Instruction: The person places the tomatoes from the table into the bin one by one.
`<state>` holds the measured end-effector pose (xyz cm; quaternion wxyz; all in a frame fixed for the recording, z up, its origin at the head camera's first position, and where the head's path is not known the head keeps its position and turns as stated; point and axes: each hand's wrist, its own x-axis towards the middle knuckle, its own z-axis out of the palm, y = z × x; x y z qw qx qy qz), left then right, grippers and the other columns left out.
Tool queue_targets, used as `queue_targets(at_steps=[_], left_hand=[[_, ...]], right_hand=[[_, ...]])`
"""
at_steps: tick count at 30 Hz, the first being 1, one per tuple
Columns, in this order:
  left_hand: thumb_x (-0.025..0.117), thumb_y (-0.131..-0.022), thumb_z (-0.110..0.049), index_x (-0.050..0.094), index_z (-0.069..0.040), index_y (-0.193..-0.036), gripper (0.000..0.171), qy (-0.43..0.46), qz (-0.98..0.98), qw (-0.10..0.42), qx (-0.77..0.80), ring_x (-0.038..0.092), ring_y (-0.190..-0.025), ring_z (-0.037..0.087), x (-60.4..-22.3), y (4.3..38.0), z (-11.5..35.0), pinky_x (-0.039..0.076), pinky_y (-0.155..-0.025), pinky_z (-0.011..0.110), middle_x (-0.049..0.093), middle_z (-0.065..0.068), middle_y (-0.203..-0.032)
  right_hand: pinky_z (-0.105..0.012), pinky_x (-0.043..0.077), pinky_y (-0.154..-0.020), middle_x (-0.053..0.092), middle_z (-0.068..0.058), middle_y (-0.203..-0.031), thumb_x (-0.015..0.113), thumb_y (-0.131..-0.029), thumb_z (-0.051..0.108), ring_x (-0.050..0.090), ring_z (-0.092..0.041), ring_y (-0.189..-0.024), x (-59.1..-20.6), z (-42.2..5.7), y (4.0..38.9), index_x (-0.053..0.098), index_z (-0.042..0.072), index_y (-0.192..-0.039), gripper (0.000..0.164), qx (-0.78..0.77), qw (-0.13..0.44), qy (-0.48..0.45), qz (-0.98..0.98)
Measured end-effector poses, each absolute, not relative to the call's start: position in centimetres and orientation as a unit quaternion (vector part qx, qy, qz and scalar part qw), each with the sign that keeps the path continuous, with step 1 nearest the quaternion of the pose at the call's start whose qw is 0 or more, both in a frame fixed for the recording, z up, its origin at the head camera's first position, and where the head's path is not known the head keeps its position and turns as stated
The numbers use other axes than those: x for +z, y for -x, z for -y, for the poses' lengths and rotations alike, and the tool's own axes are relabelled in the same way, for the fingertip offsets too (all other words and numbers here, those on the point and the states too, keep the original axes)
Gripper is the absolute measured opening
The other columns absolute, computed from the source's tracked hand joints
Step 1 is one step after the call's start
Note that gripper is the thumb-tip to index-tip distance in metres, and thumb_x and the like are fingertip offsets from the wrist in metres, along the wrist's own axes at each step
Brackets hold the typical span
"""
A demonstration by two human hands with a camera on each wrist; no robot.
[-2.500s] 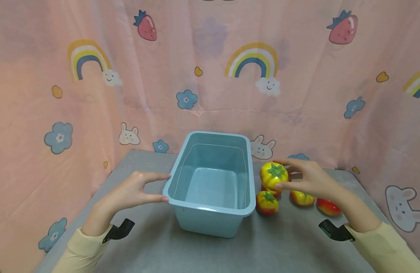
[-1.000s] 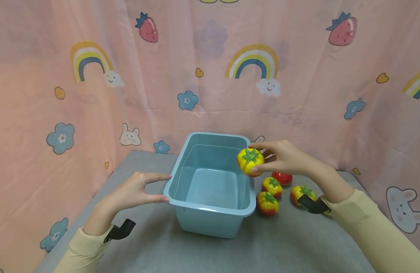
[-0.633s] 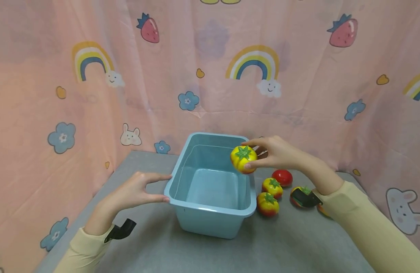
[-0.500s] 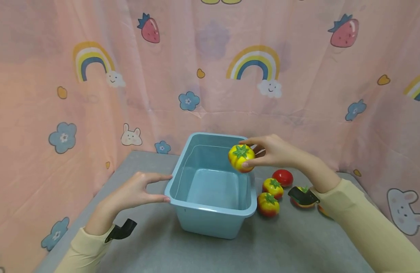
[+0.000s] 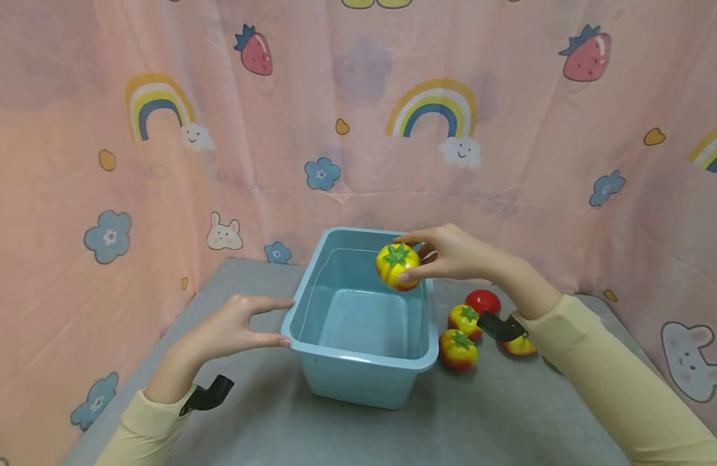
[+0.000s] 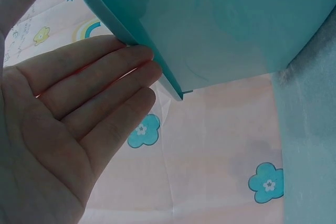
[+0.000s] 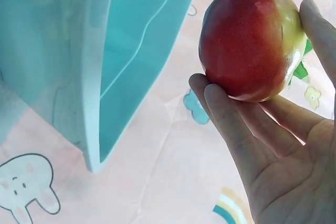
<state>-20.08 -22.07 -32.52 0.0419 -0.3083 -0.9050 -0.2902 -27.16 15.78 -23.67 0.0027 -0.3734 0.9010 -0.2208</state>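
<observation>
In the head view my right hand (image 5: 452, 252) holds a yellow toy tomato (image 5: 398, 262) with a green star-shaped top, over the right side of the blue plastic bin (image 5: 364, 356). The right wrist view shows the red underside of this tomato (image 7: 247, 45), with the thumb on one side and the fingertips under it. My left hand (image 5: 230, 327) touches the bin's left rim with thumb and fingertips. Its fingers (image 6: 100, 85) lie straight against the rim in the left wrist view.
Right of the bin, two yellow-red toy tomatoes (image 5: 458, 350) and a red round fruit (image 5: 483, 302) lie on the grey table (image 5: 452, 421). Another yellow one (image 5: 520, 346) is partly hidden by the right wrist camera (image 5: 501, 327). A pink patterned curtain (image 5: 358, 149) hangs behind.
My right hand has carried the toy tomato leftward and up, from beside the bin to over its opening. The left hand has stayed at the rim, and the bin has not moved.
</observation>
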Motion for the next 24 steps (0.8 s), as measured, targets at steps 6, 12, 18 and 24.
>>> queue_targets(at_steps=[6, 12, 18, 24], left_hand=[[0.071, -0.075, -0.057, 0.061, -0.017, -0.129, 0.068, 0.308, 0.905, 0.039, -0.290, 0.058, -0.119, 0.015, -32.6, 20.0, 22.1, 0.051, -0.097, 0.039, 0.062, -0.006, -0.127], [0.071, -0.075, -0.057, 0.060, -0.017, -0.129, 0.068, 0.309, 0.905, 0.040, -0.290, 0.058, -0.119, 0.015, -32.6, 20.1, 22.0, 0.051, -0.097, 0.039, 0.062, -0.005, -0.127], [0.071, -0.074, -0.058, 0.061, -0.016, -0.129, 0.069, 0.310, 0.904, 0.041, -0.293, 0.059, -0.118, 0.016, -32.6, 20.2, 21.9, 0.051, -0.095, 0.040, 0.062, -0.004, -0.127], [0.071, -0.074, -0.059, 0.061, -0.015, -0.128, 0.070, 0.309, 0.904, 0.042, -0.292, 0.059, -0.118, 0.016, -32.7, 20.1, 22.0, 0.051, -0.095, 0.040, 0.062, -0.004, -0.127]], right_hand=[[-0.030, 0.059, -0.076, 0.066, -0.007, -0.118, 0.076, -0.077, 0.043, 0.069, -0.020, -0.095, -23.6, -15.2, 27.4, 0.059, 0.013, -0.129, 0.062, -0.218, 0.011, 0.375, -0.901], [-0.031, 0.059, -0.078, 0.065, -0.008, -0.121, 0.076, -0.078, 0.042, 0.070, -0.018, -0.095, -23.7, -15.2, 27.7, 0.059, 0.010, -0.129, 0.063, -0.222, 0.015, 0.378, -0.899], [-0.034, 0.058, -0.080, 0.066, -0.008, -0.120, 0.077, -0.078, 0.040, 0.070, -0.016, -0.096, -23.8, -15.7, 27.7, 0.059, 0.009, -0.128, 0.062, -0.237, 0.012, 0.376, -0.896], [-0.033, 0.058, -0.079, 0.066, -0.008, -0.121, 0.076, -0.077, 0.042, 0.069, -0.019, -0.098, -24.1, -16.3, 27.3, 0.060, 0.010, -0.127, 0.062, -0.251, 0.012, 0.371, -0.894]])
